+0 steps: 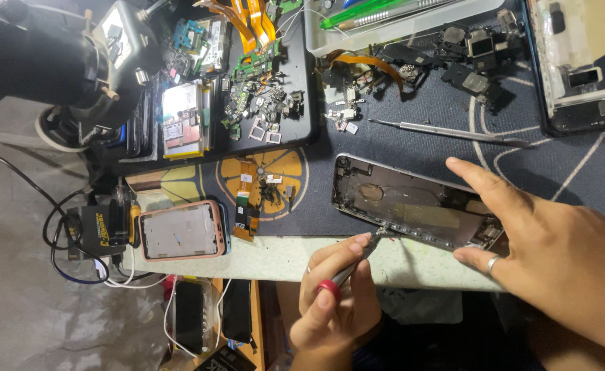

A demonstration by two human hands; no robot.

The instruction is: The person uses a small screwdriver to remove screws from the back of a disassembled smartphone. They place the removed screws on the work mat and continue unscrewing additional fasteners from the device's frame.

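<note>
The left hand (333,302) is clamped on a screwdriver (354,266), tip at the phone frame's (412,203) near edge, toward 1 o'clock. The right hand (550,254), fingers spread, pins the frame's 3 o'clock end to the desk (426,264); the frame's long axis runs 9 to 3.

Two hands at work: left hand (333,292), right hand (556,254). One screwdriver (349,269) with a red end. One opened phone frame (412,203) under the hands. One pink-cased phone (182,230) at the mat's edge. One pair of tweezers (453,132) on the mat. One green pen (357,14) in one white tray (385,38). One ring (493,262) on the right hand. Loose small parts by the black tray (302,103): too many and too small to count.
</note>
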